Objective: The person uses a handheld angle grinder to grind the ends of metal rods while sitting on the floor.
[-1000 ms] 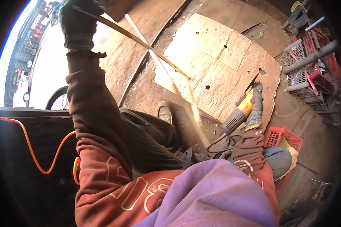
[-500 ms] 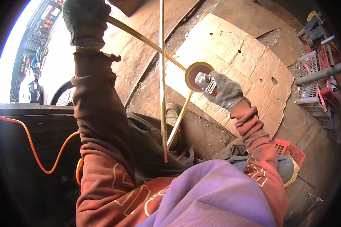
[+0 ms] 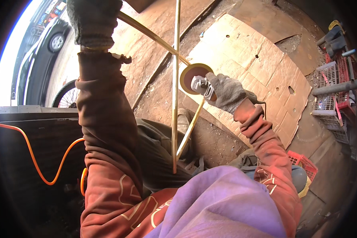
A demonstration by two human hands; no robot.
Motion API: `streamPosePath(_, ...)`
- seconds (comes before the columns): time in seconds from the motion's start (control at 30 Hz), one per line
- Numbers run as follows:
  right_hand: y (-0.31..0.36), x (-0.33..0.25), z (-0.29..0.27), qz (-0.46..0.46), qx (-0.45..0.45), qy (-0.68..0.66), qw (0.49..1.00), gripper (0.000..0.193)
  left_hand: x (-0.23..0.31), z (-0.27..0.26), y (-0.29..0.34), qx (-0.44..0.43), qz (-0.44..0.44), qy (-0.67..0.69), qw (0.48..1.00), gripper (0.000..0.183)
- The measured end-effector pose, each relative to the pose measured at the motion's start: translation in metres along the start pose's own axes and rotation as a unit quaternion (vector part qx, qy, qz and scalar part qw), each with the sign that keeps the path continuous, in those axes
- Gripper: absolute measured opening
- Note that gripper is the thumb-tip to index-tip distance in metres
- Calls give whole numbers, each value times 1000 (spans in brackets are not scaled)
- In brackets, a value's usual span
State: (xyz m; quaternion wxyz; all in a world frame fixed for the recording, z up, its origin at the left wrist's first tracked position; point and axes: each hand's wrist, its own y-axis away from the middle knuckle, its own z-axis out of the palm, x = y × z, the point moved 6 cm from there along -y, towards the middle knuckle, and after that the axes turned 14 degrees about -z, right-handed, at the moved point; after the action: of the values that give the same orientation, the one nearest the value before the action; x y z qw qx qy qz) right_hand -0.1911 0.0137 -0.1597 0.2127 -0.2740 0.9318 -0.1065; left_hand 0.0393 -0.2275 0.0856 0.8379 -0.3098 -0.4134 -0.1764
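A triangular frame of brass-coloured metal bars (image 3: 175, 107) spans the space in front of me, one long bar running up past the top edge. At its upper left corner my left hand (image 3: 93, 23), in a dark work glove, is closed on the slanting bar; its fingers are partly hidden. Gripped in my grey-gloved right hand (image 3: 229, 93) is an angle grinder (image 3: 202, 86) with a large round disc (image 3: 189, 77). The disc overlaps the right-hand corner where two bars meet; whether it touches the metal I cannot tell.
Flattened cardboard (image 3: 265, 75) covers the floor beyond the grinder. Plastic crates (image 3: 325, 99) and pipes (image 3: 337, 86) stand at right, and a red crate (image 3: 303, 164) sits by my knee. An orange hose (image 3: 33, 162) loops over a dark surface at left.
My right hand has brought the grinder leftward, closer to the long bar. The frame sits slightly farther right in view. A dark car has come into sight outside at upper left.
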Motion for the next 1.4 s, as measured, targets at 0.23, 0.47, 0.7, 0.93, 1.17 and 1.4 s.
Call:
streamPosePath(0.23, -6, -2, -21, -7, 43, 1, 999, 64, -7, 78, 26, 196, 51, -126, 971, 40)
streamPosePath(0.47, -14, -5, -44, -36, 130, -29, 990, 64, 4, 9, 8, -20, -46, 63, 997, 39)
streamPosePath(0.7, -13, 4, -38, -33, 144, -74, 986, 72, 10, 2, 8, 68, -9, -12, 998, 37)
streamPosePath(0.93, 25, 56, 20, 231, 181, -339, 894, 76, 2, 24, 16, 97, -4, -75, 993, 35)
streamPosePath(1.17, 46, 49, 62, 373, 161, -634, 658, 46, 1, 34, 19, 112, -1, -125, 986, 34)
streamPosePath(1.4, 27, 32, 36, 377, 160, -655, 635, 49, 3, 39, 17, 109, -4, -138, 984, 33)
